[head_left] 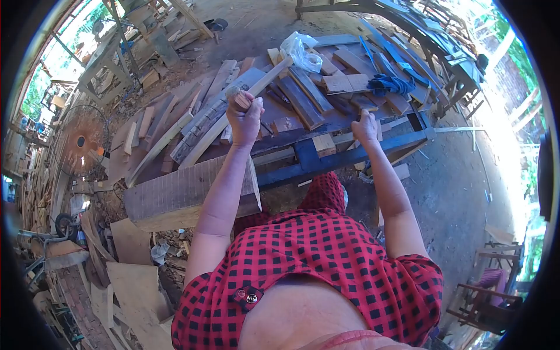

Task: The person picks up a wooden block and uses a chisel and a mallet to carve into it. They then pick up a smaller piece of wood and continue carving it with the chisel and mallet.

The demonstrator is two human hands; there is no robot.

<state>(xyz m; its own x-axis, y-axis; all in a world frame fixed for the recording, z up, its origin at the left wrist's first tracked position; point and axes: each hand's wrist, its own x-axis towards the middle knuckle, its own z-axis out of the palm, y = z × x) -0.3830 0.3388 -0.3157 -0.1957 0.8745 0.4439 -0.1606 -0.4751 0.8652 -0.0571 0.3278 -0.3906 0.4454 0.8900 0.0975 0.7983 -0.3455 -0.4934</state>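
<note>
Short wooden piece (240, 100) is clamped in the left hand (246, 121), fingers closed round it, above the wood-strewn bench (284, 140). Right hand (366, 126) is placed at a small block (364, 101) by the near edge, just short of the blue gloves (389, 85); whether it is gripped can't be told. Plastic bag (301, 51) is seen farther back, on the planks (350, 60).

Woodworking shop, planks (299, 104) heaped on a worktable (280, 140), thick beam (186, 189) at its near left edge, scrap wood (134, 291) littering the floor (455, 169)
</note>
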